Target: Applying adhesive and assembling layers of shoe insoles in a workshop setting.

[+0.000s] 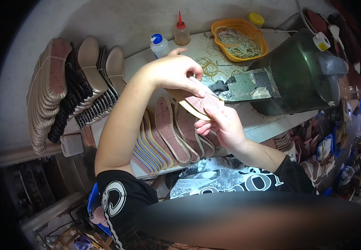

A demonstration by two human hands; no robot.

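Observation:
A shoe insole with a pinkish, grid-marked face and a yellowish edge is held up over the table, tilted. My left hand grips its upper part from above, fingers bent round it. My right hand pinches the lower right end, thumb on the pink face. Just right of the insole is the dark tip of a green machine; whether they touch I cannot tell. Below my hands, a row of pink insoles leans together on the table, those at its left end edged in yellow and blue.
Bundles of beige and black insoles stand at the left. Along the back are a blue-capped bottle, a red-tipped bottle and an orange basket of rubber bands. Loose bands lie before it. Piled shoe parts fill the right.

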